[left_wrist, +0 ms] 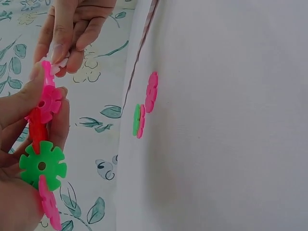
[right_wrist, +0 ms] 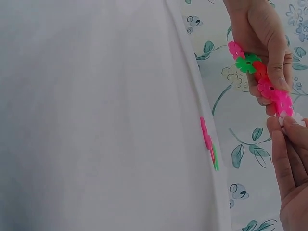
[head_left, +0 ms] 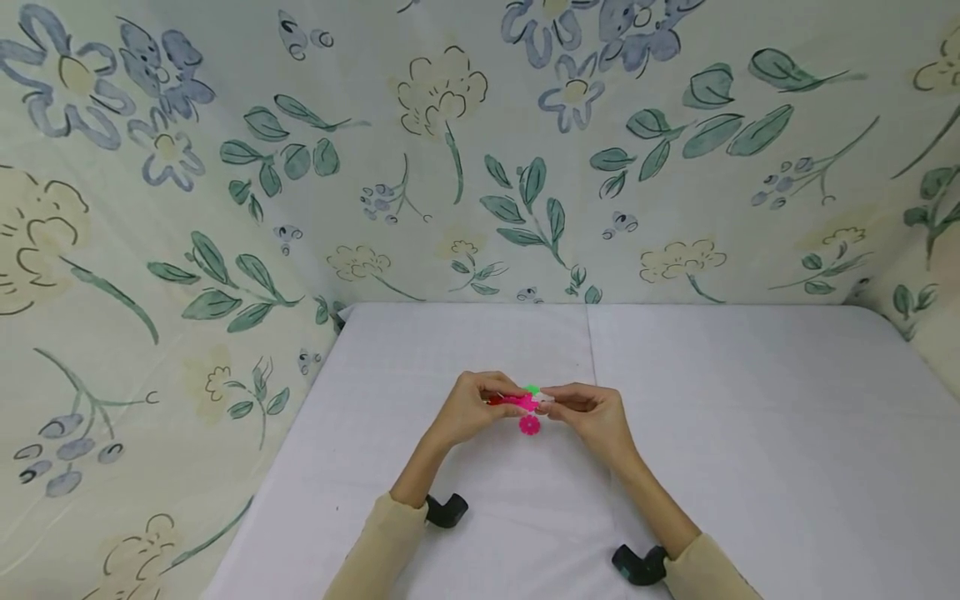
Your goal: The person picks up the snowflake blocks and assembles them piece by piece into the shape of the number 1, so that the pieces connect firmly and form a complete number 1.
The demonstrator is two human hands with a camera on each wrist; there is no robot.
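Observation:
My left hand (head_left: 467,410) grips a chain of notched, flower-shaped plastic discs. In the left wrist view the chain runs from a pink disc (left_wrist: 49,204) through a green disc (left_wrist: 42,166) and a red disc (left_wrist: 37,130) to two more pink discs at the far end. My right hand (head_left: 600,417) pinches a white disc (right_wrist: 292,118) between thumb and fingers, right at that last pink disc (right_wrist: 284,103). Fingers partly hide the white disc. On the cloth below lie a loose pink disc (head_left: 529,425) and, beside it, a green disc (left_wrist: 136,120) overlapping another pink one.
A white cloth (head_left: 750,433) with creases covers the table. Floral fabric (head_left: 465,167) hangs behind and to the sides. Black curved pieces (head_left: 447,511) sit at both sleeve cuffs.

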